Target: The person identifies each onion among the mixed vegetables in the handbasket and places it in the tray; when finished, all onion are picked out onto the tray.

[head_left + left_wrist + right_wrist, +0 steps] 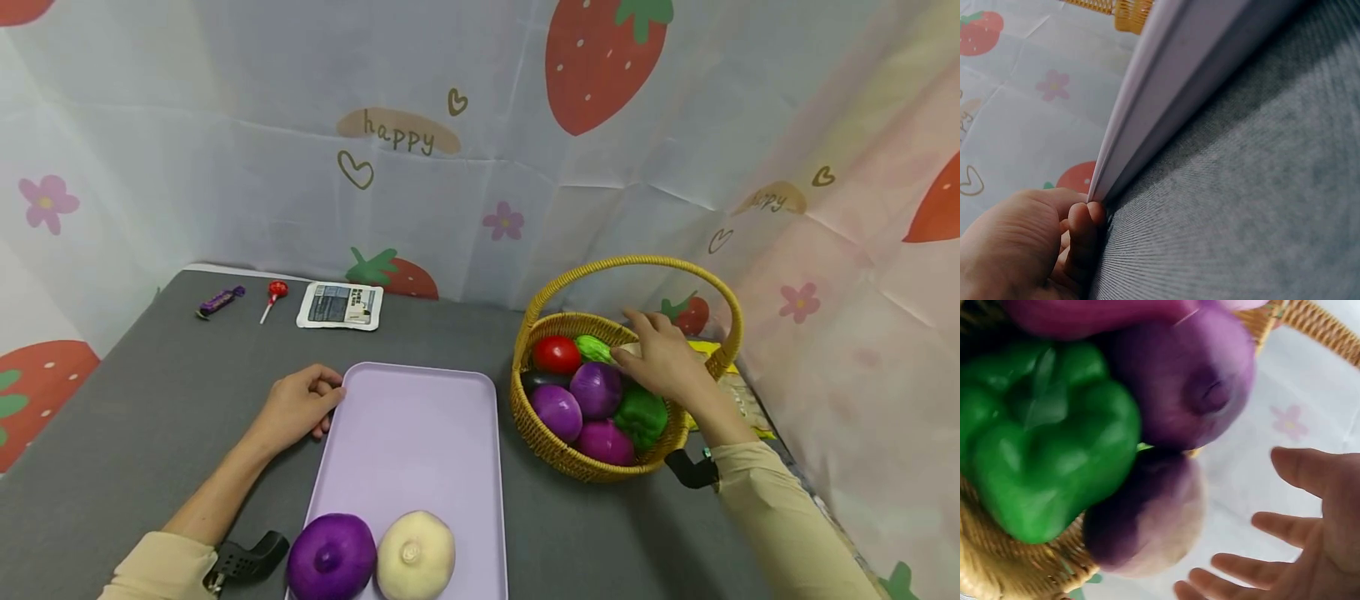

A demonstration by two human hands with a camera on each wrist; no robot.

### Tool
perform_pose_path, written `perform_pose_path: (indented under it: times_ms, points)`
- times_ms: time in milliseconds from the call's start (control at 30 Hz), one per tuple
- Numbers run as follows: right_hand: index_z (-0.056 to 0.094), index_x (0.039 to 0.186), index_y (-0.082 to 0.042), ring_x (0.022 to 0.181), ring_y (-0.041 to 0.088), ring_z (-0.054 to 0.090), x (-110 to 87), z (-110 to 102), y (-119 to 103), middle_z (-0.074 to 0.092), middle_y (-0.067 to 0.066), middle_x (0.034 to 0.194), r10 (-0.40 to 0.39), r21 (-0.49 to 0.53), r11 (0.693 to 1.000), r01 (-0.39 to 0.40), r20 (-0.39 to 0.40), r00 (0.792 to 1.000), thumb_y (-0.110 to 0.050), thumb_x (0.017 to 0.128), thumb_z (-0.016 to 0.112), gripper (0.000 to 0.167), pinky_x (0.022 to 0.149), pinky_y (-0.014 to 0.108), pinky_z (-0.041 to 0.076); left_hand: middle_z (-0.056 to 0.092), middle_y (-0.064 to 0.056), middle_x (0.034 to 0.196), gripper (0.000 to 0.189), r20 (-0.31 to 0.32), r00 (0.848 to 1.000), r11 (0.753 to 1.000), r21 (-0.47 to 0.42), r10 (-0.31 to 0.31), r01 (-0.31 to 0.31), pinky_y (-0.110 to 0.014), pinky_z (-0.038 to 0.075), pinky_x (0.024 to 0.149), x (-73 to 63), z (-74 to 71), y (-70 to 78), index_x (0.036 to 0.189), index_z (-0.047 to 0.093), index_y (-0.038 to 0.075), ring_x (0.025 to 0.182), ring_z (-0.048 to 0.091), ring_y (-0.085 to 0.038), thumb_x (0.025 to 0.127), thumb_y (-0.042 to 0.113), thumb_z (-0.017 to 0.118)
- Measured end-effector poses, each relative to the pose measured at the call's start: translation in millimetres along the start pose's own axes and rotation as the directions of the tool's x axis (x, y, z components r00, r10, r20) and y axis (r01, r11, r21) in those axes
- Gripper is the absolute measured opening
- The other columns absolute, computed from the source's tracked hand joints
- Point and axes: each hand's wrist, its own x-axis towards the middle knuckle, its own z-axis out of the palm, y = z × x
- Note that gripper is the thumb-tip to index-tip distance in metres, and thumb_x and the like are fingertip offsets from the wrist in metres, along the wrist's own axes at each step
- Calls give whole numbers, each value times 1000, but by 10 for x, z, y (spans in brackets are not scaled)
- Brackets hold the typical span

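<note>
My left hand (302, 404) pinches the left rim of a lilac tray (420, 450); in the left wrist view its thumb and fingers meet at the tray's edge. Near the tray's front lie a round purple vegetable (331, 557) and a cream onion-like one (416, 554). Over the far right of a wicker basket (555, 457) reaches my right hand (663, 358), fingers spread beside a purple-and-cream round vegetable (1147, 515). The basket also holds a green bell pepper (641, 418), a red tomato (557, 355) and several purple onions (597, 390).
A wrapped purple candy (221, 302), a red lollipop (277, 289) and a flat white packet (341, 306) lie at the back left. The basket's tall handle (630, 261) arches above it. Behind the basket, a yellow package (750, 404) lies near the curtain.
</note>
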Motion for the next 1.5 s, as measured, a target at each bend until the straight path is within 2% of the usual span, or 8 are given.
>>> perform_pose_path:
  times_ms: [267, 633, 900, 1100, 1200, 1300, 1400, 1500]
  points:
    - [19, 153, 3, 134, 59, 30, 68, 80, 59, 25, 38, 151, 37, -31, 999, -33, 145, 989, -38, 100, 46, 73, 105, 73, 32, 63, -8, 73, 23, 1, 1000, 1000, -8, 0, 0, -29, 52, 45, 5, 3, -8, 111, 61, -1, 45, 57, -12, 95, 16, 61]
    - [34, 146, 7, 133, 56, 35, 52, 108, 104, 45, 37, 139, 28, -58, 998, -20, 131, 991, -31, 99, 48, 62, 105, 68, 36, 63, -8, 73, 23, 3, 1000, 1000, -14, 8, -8, -29, 52, 45, 4, -4, -18, 111, 60, -1, 45, 57, -12, 95, 14, 61]
    - [40, 144, 1, 123, 50, 49, 21, 119, 116, 50, 34, 135, 31, -50, 998, -26, 94, 995, -34, 98, 53, 59, 94, 64, 46, 64, -8, 73, 23, 0, 1000, 1000, -7, -1, 1, -29, 52, 46, -4, -6, -9, 111, 61, -1, 46, 57, -12, 95, 15, 61]
    - [46, 141, -4, 107, 44, 58, -97, 111, 117, 51, 30, 131, 50, -3, 999, -51, -97, 994, -45, 94, 57, 63, 80, 60, 49, 64, -7, 73, 23, 1, 1000, 1000, -4, 3, -3, -29, 52, 45, -13, 4, 6, 111, 61, -1, 45, 57, -12, 94, 14, 61]
    - [50, 137, -6, 101, 44, 59, -200, 135, 61, 53, 28, 130, 18, 43, 999, -8, -235, 972, -49, 93, 58, 62, 78, 59, 50, 64, -7, 72, 22, 0, 1000, 1000, -2, 8, -8, -29, 52, 45, -11, 7, 4, 111, 61, -1, 45, 57, -12, 94, 14, 61]
    - [54, 133, -6, 93, 42, 61, -344, 178, -64, 56, 27, 125, -66, 68, 993, 97, -362, 930, -40, 90, 65, 56, 71, 54, 52, 64, -7, 72, 22, 3, 1000, 1000, 0, 11, -11, -29, 52, 45, -5, 7, 0, 111, 61, -1, 45, 57, -12, 94, 14, 60]
    - [57, 129, -7, 90, 36, 62, -495, 251, -254, 58, 22, 120, -210, 52, 964, 262, -457, 864, -29, 83, 73, 54, 66, 48, 53, 64, -7, 72, 23, 5, 1000, 1000, 5, 13, -13, -29, 52, 45, -6, 1, 1, 111, 60, -1, 45, 57, -12, 95, 14, 60]
    - [59, 128, -9, 99, 29, 61, -651, 346, -473, 58, 17, 123, -388, -1, 897, 442, -481, 786, -27, 78, 77, 57, 71, 44, 56, 64, -7, 72, 23, 3, 1000, 1000, 9, 8, -8, -29, 52, 45, -12, -2, 2, 111, 61, -1, 45, 57, -12, 95, 15, 60]
